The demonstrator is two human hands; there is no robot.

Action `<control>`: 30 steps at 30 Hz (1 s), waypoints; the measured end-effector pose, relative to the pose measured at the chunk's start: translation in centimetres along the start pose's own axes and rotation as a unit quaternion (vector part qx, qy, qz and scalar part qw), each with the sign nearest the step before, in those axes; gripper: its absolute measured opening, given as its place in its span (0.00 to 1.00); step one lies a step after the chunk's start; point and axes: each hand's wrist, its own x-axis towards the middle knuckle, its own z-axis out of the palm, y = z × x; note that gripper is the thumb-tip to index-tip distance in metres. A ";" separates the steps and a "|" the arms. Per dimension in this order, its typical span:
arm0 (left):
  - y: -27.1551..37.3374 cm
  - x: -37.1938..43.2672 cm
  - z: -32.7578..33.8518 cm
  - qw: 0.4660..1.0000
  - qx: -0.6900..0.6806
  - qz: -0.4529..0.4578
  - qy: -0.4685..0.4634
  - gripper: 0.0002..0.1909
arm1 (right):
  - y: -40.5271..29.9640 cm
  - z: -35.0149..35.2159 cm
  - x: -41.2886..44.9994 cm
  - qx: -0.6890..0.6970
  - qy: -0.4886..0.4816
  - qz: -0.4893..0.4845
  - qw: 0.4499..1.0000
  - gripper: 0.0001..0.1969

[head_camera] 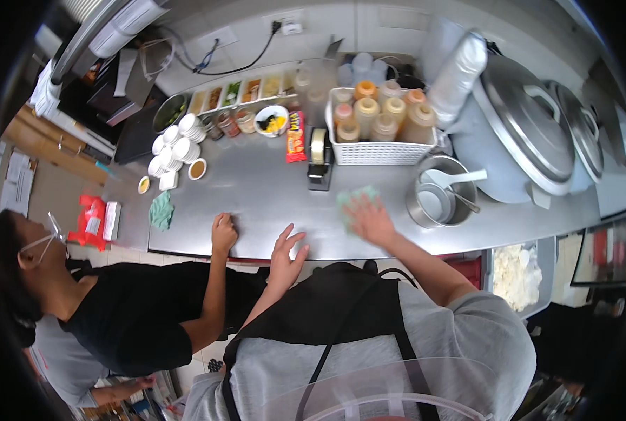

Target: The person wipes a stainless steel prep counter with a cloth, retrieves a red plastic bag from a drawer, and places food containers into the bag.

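Note:
My right hand [368,220] lies spread over a green cloth [359,197] on the stainless steel counter [260,194]; both are slightly blurred. My left hand [287,255] is at the counter's front edge, fingers apart, with nothing in it. Beyond my hands a black tape dispenser [320,158] stands beside a red snack packet [295,137]. A white plastic basket [384,153] of squeeze bottles is behind my right hand. To its right a steel pot [415,202] holds a white ladle [463,178] and a smaller metal container. A second green cloth [161,210] lies crumpled further left.
At my left a person in black [134,316] rests a fist on the counter edge. Stacked white cups [186,150], a sauce cup [197,168], spice jars [228,123] and a bowl [272,121] stand back left. Large lidded pots [523,121] stand right; a grey tub [547,273] is below.

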 end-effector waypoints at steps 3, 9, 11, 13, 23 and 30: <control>1.7 1.3 2.2 0.998 0.007 0.034 -0.057 0.15 | 4.9 2.2 1.1 -0.013 0.077 0.169 0.983 0.27; 3.1 3.0 6.0 0.988 0.011 0.077 -0.133 0.16 | 0.0 0.9 -5.7 0.024 0.035 0.074 0.996 0.27; 3.5 3.3 6.7 0.985 0.028 0.092 -0.146 0.16 | -0.2 -1.5 -10.3 0.108 -0.008 0.027 0.994 0.26; 4.1 3.9 7.6 0.984 0.033 0.093 -0.151 0.17 | 2.2 -2.1 -14.7 0.052 -0.042 0.071 0.995 0.25; 4.9 4.5 10.9 0.973 0.067 0.151 -0.162 0.18 | 29.4 -1.7 -34.5 -0.041 0.051 0.534 0.843 0.28; 5.0 3.4 12.4 0.978 0.070 0.143 -0.138 0.17 | 36.8 -3.4 -32.1 -0.070 -0.037 0.824 0.561 0.33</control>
